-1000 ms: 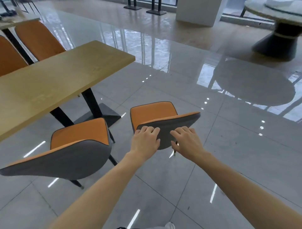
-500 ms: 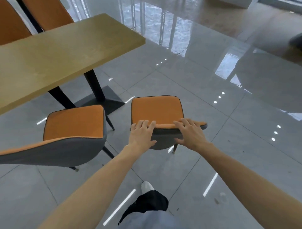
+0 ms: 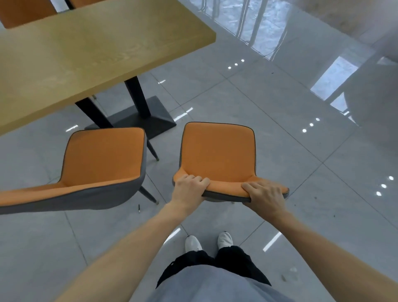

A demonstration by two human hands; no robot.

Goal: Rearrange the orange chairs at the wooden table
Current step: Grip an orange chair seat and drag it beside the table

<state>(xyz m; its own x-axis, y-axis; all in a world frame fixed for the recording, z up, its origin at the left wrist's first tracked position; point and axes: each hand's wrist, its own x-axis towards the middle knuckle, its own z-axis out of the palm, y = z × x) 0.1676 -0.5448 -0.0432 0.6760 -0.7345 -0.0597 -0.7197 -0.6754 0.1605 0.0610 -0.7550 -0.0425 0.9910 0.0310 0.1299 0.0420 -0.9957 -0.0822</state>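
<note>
Fingers now curled — left hand (image 3: 189,189), right hand (image 3: 266,194) clamp orange chair (image 3: 217,153) backrest; no writing.

Count on inspection — orange chairs: four in view. Two stand on the near side of the table, the right chair (image 3: 217,155) and the left chair (image 3: 103,159); two more, a far chair (image 3: 23,13) and a second far chair (image 3: 86,1), show only partly beyond it. Wooden table (image 3: 86,49): one. Hands — two. White shoes: two.
</note>
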